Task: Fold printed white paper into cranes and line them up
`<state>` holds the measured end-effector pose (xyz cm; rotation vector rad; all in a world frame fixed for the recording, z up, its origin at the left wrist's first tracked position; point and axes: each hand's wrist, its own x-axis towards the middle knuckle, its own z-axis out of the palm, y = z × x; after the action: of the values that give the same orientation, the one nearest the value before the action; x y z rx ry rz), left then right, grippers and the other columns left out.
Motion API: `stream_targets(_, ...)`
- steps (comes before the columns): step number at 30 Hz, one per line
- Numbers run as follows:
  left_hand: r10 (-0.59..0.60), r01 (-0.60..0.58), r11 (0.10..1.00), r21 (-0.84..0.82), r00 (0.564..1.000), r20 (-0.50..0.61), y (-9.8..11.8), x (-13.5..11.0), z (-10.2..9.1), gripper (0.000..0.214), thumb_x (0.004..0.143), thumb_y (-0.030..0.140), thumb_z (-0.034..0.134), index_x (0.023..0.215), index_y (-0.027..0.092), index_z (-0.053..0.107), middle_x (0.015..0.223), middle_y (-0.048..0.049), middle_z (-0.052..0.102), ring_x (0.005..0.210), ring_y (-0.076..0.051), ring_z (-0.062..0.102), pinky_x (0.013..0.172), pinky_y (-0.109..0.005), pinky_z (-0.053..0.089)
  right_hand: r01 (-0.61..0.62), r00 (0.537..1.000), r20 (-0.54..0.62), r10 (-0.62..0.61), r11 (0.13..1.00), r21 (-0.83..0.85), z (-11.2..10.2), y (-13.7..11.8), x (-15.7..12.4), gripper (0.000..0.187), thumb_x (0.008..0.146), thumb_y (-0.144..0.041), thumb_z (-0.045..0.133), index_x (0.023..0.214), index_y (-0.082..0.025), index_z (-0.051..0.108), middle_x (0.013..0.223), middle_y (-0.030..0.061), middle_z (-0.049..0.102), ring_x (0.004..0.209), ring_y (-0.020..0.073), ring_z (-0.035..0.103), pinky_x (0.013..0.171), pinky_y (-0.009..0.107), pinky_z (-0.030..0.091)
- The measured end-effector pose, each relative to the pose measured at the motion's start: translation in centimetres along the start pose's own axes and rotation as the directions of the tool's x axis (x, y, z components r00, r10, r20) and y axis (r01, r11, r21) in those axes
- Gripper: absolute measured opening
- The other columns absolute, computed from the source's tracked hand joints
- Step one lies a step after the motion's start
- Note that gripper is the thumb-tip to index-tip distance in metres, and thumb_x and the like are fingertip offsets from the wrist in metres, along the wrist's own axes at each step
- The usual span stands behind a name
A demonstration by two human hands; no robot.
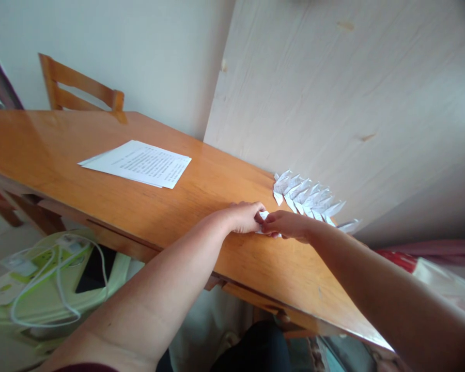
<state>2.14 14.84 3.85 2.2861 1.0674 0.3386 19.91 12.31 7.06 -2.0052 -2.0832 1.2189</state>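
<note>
My left hand [247,217] and my right hand [284,225] meet over the wooden table [201,206], fingers closed on one small piece of folded white paper [263,214]. Most of that paper is hidden under the fingers, so its exact shape does not show. Just beyond my right hand, against the pale board, stands a row of several folded paper figures [304,194] with pointed tips, looking like paper cranes. Farther left on the tabletop lies a stack of printed paper sheets [147,164].
A wooden chair [81,90] stands behind the table's far left end. A pale wooden board [313,93] rises along the back edge. At lower left, a light green stool [120,274] carries a white cable [60,289], a power strip and a dark phone [96,268].
</note>
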Motion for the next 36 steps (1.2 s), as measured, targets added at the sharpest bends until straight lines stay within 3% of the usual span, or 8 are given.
stream_targets(4, 0.036, -0.03, 0.995, 0.092, 0.997, -0.066, 0.4, -0.2, 0.3, 0.068, 0.074, 0.064, 0.067, 0.131, 0.031, 0.052, 0.122, -0.005, 0.069, 0.111, -0.03, 0.061, 0.089, -0.038, 0.047, -0.033, 0.999, -0.011, 0.033, 0.999, -0.015, -0.2, 0.1, 0.5, 0.013, 0.066, -0.025, 0.066, 0.068, -0.018, 0.056, 0.063, -0.0023, 0.053, 0.059, 0.0108, 0.047, 0.051, 0.024, 0.028)
stream_targets(11, 0.07, -0.055, 0.984, 0.172, 0.994, -0.085, 0.2, 0.1, 0.8, 0.044, 0.08, 0.046, 0.064, 0.122, 0.034, 0.057, 0.117, -0.0016, 0.07, 0.111, -0.029, 0.06, 0.091, -0.04, 0.046, -0.026, 1.0, -0.012, 0.026, 0.998, -0.054, -0.6, 0.8, 1.6, 0.011, 0.063, -0.024, 0.07, 0.066, -0.018, 0.061, 0.061, -0.0024, 0.053, 0.058, 0.0112, 0.046, 0.052, 0.025, 0.032)
stream_targets(18, 0.109, -0.105, 0.971, 0.213, 0.994, -0.009, 0.1, 0.1, 0.5, 0.029, 0.085, 0.042, 0.058, 0.11, 0.04, 0.07, 0.112, 0.0006, 0.07, 0.112, -0.03, 0.057, 0.092, -0.041, 0.043, -0.028, 0.999, -0.017, 0.027, 0.995, -0.099, -1.5, 2.2, 1.4, 0.015, 0.066, -0.031, 0.073, 0.069, -0.018, 0.065, 0.06, -0.004, 0.049, 0.056, 0.0099, 0.04, 0.053, 0.025, 0.029)
stream_targets(28, 0.138, -0.134, 0.962, 0.236, 0.99, -0.001, -0.1, 0.3, 0.6, 0.035, 0.081, 0.026, 0.057, 0.109, 0.039, 0.072, 0.115, 0.0004, 0.069, 0.11, -0.028, 0.056, 0.092, -0.04, 0.043, -0.089, 0.994, -0.067, 0.081, 0.987, -0.137, -2.6, 3.5, 0.4, 0.013, 0.066, -0.027, 0.072, 0.073, -0.018, 0.066, 0.063, -0.0032, 0.051, 0.057, 0.0104, 0.039, 0.052, 0.025, 0.027)
stream_targets(36, 0.134, -0.133, 0.959, 0.252, 0.991, 0.012, -0.2, 0.4, 0.6, 0.033, 0.082, 0.029, 0.056, 0.109, 0.039, 0.07, 0.117, 0.0012, 0.067, 0.113, -0.028, 0.054, 0.093, -0.042, 0.043, -0.128, 0.99, -0.065, 0.121, 0.986, -0.107, -3.4, 5.5, 0.1, 0.014, 0.068, -0.028, 0.071, 0.073, -0.019, 0.062, 0.066, -0.0022, 0.054, 0.056, 0.0103, 0.04, 0.051, 0.025, 0.028)
